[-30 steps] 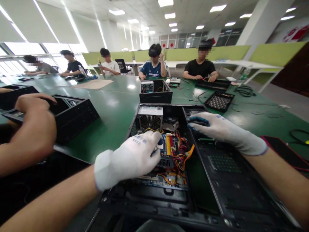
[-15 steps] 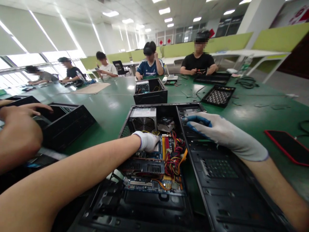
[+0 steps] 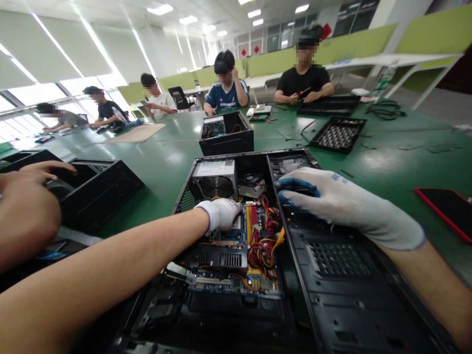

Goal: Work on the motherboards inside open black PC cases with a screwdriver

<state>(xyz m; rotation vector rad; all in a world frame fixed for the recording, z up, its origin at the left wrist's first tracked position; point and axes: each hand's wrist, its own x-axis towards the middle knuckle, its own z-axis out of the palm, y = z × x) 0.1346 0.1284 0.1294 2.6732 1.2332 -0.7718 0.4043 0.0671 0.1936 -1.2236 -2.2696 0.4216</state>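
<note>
An open black computer case (image 3: 236, 314) lies before me, its side beam running between my hands. Inside are a power supply with a fan (image 3: 216, 179), a blue motherboard (image 3: 206, 285), yellow and red memory slots, and a tangle of coloured cables (image 3: 261, 248). My left hand (image 3: 223, 214), in a white glove, rests on the motherboard by the processor area; its fingertips are hidden. My right hand (image 3: 313, 191), in a white and blue glove, is over the case's right part, fingers curved and apart from the thumb, with nothing visible in them.
At the left a person's hand (image 3: 37, 172) reaches over another black case (image 3: 103, 196). A third case (image 3: 228, 140) stands beyond mine. A red-edged phone-like object (image 3: 446, 211) and a perforated black tray (image 3: 339, 135) are on the right. Several people sit across the green table (image 3: 162, 162).
The view has shifted slightly, so the case and both hands appear a little to the left or lower. My hands keep nearly the same places on the case.
</note>
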